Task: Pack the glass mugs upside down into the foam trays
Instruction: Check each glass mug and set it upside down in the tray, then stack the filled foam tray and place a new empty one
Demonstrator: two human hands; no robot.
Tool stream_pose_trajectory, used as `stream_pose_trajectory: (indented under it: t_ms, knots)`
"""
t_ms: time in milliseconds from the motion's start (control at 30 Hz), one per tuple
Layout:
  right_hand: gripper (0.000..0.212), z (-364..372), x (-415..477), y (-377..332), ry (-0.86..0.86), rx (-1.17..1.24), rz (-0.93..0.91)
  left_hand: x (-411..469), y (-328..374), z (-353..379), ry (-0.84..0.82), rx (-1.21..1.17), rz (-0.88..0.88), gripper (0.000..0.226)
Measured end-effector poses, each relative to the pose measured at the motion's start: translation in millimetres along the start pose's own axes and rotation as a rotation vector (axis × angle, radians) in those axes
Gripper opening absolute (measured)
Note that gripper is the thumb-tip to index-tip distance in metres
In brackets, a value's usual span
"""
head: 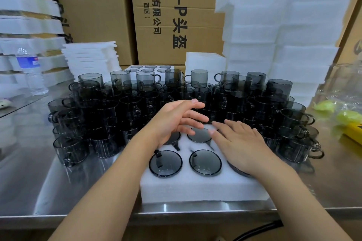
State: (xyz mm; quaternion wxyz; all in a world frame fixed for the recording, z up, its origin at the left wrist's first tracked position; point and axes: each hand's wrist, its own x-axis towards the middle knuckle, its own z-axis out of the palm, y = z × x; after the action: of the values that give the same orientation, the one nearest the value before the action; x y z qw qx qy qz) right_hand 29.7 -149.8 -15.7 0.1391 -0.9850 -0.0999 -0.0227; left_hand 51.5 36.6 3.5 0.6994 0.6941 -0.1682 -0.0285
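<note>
Mugs inverted in tray; fingers above.

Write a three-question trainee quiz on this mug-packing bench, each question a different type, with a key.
1. True or false: the mugs seated in the near foam tray sit base up.
2. Multiple choice: what stands at the far left of the bench? A) water bottle B) kettle C) tape gun
3. Fill in: the left hand and right hand are both ____ and hold nothing.

Key: 1 true; 2 A; 3 open
</note>
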Motion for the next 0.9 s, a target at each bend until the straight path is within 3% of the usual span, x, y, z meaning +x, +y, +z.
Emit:
stream_pose_trajectory:
  t_ms: [133,267,333,400,467,500,567,600,700,900]
  knots:
    - [0.049,1.0,-3.0,-3.0,0.075,-0.042,0.017,-6.0,4.7,4.3,0.114,-0.013,0.056,0.019]
    - [0.046,-4.5,-15.2,-0.8,0.303,-0.048,-0.006,-36.2,8.7,-2.9,0.321,0.085,0.143,0.016]
    - [0.053,-8.8,-29.3,7.4,0.279,0.164,0.023,-64.4,2.2,-11.2,0.480,0.254,0.139,0.017]
    - [0.071,-12.7,-47.2,19.3,0.180,0.423,0.074,-96.6,-4.7,-19.7,0.597,0.407,0.036,0.032]
    - [0.088,-15.7,-68.2,26.0,0.057,0.553,0.079,-128.0,-8.7,-20.6,0.495,0.444,-0.148,0.076]
    - [0.090,-16.5,-77.7,25.0,-0.009,0.559,0.047,-140.1,-8.6,-15.8,0.368,0.404,-0.221,0.088]
    - [0.095,-19.2,-90.3,21.0,-0.094,0.462,-0.037,-152.9,-4.1,-2.8,0.127,0.351,-0.243,0.089]
    - [0.099,-21.7,-93.7,18.4,-0.098,0.396,-0.067,-156.3,-1.5,1.0,0.099,0.422,-0.209,0.095]
    - [0.094,-38.6,-98.9,4.6,0.012,0.292,-0.093,-160.5,21.7,-1.4,0.248,0.706,-0.132,0.109]
    - [0.046,-95.3,-78.4,-28.7,0.442,0.372,-0.296,-137.3,112.8,-32.4,0.438,1.020,0.202,0.056]
